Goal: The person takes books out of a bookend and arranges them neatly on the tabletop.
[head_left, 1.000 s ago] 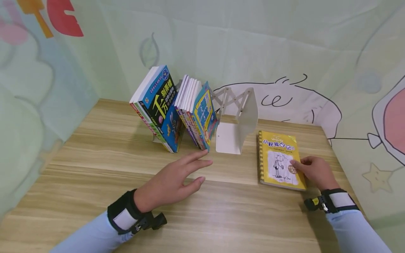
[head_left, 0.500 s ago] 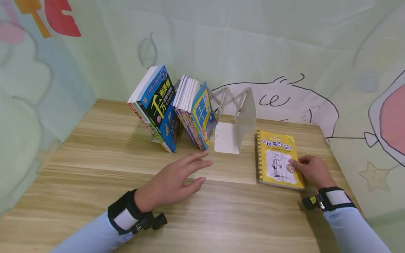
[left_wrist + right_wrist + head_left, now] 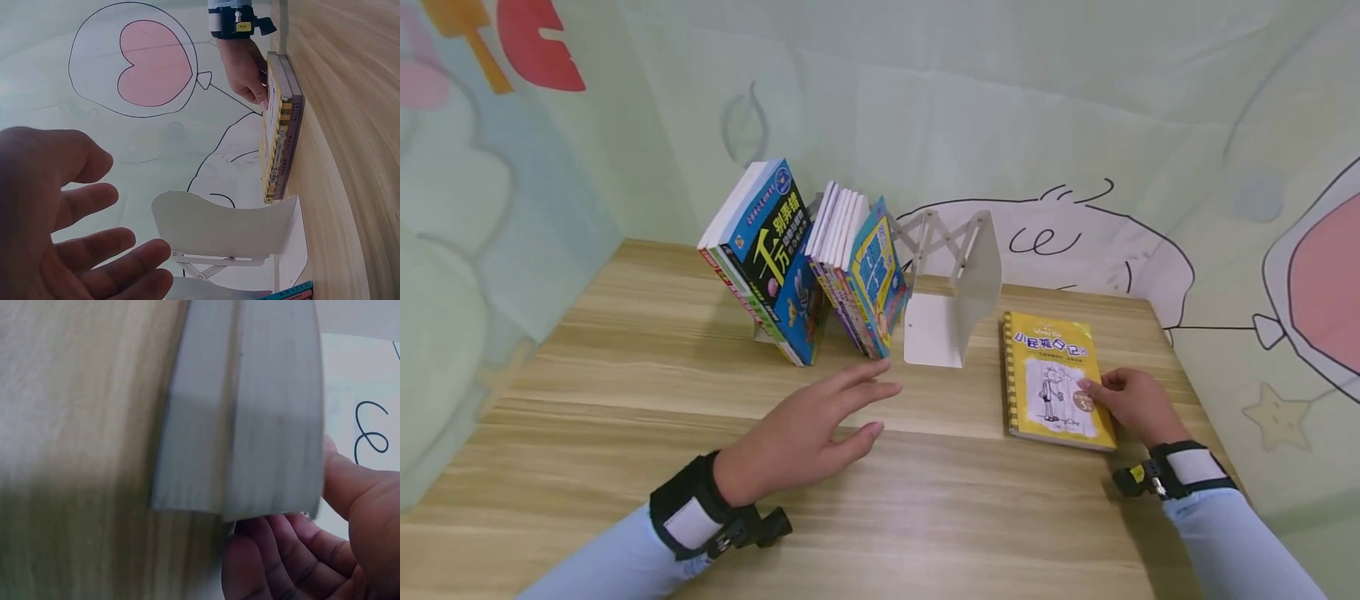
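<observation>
A yellow spiral-patterned comic book (image 3: 1060, 383) lies face up on the right of the table. My right hand (image 3: 1138, 406) grips its right edge, thumb on the cover and fingers curled at the side. In the right wrist view, two page blocks show one on the other, the upper book (image 3: 275, 412) and a lower book (image 3: 194, 437); the fingers sit by the upper one's corner. My left hand (image 3: 808, 433) hovers over the table with fingers spread, holding nothing. Its fingertips come close to a row of thin books (image 3: 850, 267) leaning in a white expandable bookend (image 3: 981, 283).
Several larger books (image 3: 767, 267) lean at the left of the bookend, a blue and black cover facing out. The bookend's right plate stands upright, with bare base beside the thin books. A printed cloth wall (image 3: 1000, 108) closes off the back and sides of the wooden table (image 3: 925, 517).
The head view has shifted slightly, so everything sits a little further left. Both hands keep their places, and the yellow comic book stays put under the right thumb.
</observation>
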Demonstrator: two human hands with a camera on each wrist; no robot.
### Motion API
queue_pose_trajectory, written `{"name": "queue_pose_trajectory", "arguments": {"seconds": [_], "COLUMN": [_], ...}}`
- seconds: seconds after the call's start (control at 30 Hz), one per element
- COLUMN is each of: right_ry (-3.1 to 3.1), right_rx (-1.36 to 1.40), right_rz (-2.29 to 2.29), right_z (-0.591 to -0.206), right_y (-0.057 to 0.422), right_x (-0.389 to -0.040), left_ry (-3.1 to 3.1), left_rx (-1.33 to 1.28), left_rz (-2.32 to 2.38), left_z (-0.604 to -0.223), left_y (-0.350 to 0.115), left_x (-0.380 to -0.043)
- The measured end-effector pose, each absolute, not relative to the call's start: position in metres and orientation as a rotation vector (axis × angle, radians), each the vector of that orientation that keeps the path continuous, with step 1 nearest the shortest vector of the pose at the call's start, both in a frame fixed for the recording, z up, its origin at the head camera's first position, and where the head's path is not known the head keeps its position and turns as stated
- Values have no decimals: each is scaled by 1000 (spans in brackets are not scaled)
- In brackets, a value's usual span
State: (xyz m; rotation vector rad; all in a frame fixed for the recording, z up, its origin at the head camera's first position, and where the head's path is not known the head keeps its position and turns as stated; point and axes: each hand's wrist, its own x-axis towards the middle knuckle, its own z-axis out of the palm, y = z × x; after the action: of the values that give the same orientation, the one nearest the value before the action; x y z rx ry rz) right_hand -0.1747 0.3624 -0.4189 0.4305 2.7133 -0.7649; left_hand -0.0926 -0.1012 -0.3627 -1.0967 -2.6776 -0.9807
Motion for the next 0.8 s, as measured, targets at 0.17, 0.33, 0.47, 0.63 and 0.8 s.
{"name": "queue_pose_trajectory", "arguments": {"seconds": [0.17,0.33,0.47,0.63,0.8], "right_ry": [2733,2785,2837,2942,3036], "right_rx": [427,370,346,298,139], "right_rz": [-743,-675,-641,-675,-751], "right_z": [-421,-421,-419,-416,-403], "right_y": [363,364,360,349,335], "right_x": [-174,-174,-174,-170,-161], "left_ry": [-2677,-2667,-2667,-2684,-2693], "left_rx": [-1114,-1120,-1121,-1112,-1091], "left_rz": [-968,-963,-969,-967,-966], "left_z": [-365,-367,-367,-367,-365], "left_y": [-100,-99,-98,-98,-98], "left_x": [-94,-94,-95,-96,-95]}}
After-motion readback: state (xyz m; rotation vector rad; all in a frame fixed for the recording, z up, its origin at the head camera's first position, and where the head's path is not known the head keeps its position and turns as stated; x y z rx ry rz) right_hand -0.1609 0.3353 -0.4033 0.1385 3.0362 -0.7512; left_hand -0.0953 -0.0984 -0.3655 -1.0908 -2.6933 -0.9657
